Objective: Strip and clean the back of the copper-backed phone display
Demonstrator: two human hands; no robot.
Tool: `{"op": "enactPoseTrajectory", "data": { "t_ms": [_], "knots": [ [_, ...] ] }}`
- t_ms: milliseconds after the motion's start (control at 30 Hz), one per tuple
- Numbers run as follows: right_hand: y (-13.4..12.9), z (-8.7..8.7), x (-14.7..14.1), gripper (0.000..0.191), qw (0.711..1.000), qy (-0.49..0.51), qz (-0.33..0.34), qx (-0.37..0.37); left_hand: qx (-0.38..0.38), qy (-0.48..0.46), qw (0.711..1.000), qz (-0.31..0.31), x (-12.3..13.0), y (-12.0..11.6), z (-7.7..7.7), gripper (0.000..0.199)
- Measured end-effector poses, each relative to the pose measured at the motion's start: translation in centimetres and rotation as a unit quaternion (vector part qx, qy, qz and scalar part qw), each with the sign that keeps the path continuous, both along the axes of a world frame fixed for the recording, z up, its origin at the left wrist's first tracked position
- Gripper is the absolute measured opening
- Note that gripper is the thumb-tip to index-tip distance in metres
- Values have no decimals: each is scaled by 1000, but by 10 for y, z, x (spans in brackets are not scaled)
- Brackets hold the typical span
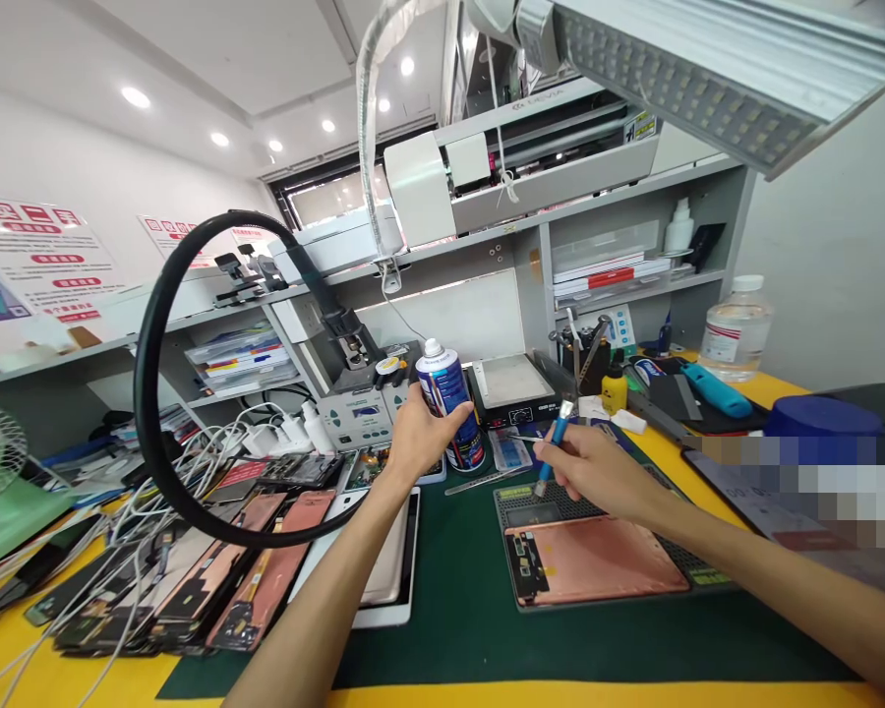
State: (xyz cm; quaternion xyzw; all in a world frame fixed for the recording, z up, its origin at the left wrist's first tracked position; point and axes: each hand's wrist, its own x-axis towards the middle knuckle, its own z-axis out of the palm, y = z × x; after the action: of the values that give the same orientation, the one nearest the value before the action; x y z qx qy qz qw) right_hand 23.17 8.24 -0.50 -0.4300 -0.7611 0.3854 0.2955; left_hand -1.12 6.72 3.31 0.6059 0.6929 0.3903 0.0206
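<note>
My left hand (424, 438) is wrapped around a blue spray can (446, 385) with a white top. The can is upright and tilts slightly, beside the back edge of the green mat. In my right hand (586, 467) is a slim blue-handled tool (560, 430) with metal at both ends; its exact kind is unclear. The tool's lower end points down at a dark textured pad (579, 506). On that pad lies a copper-coloured tablet screen panel (597, 560), its back facing up, with a black connector strip at the left. Metal tweezers (479, 482) lie near the can.
Stacked device panels (247, 590) and tangled white cables crowd the left, beside white-framed tablets (394, 590). A black flexible hose (147, 374) arches over them. A heating plate (512, 383) stands behind the can. A clear bottle (737, 329) is at right; a lamp (693, 93) hangs above.
</note>
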Motion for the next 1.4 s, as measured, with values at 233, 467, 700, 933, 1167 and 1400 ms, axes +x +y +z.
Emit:
{"op": "enactPoseTrajectory", "data": {
  "t_ms": [233,467,700,933,1167,1400],
  "knots": [
    [5,-7,-2,31,1000,3,-8,-10,15,87,995,47,-1,-13,2,68],
    [3,-4,-2,30,1000,19,0,-9,23,116,992,50,-10,-33,4,25],
    [4,6,1,37,998,49,-19,-45,-107,92,975,-172,0,-68,-11,21],
    [-9,8,-3,26,988,48,67,-127,-218,132,919,-302,16,-92,-36,96],
    [-8,5,-4,26,988,42,43,-145,-185,124,926,-306,21,-94,-58,82],
    [0,13,0,31,989,79,-67,-101,-101,91,942,-307,29,-98,-70,71]
  ]
}}
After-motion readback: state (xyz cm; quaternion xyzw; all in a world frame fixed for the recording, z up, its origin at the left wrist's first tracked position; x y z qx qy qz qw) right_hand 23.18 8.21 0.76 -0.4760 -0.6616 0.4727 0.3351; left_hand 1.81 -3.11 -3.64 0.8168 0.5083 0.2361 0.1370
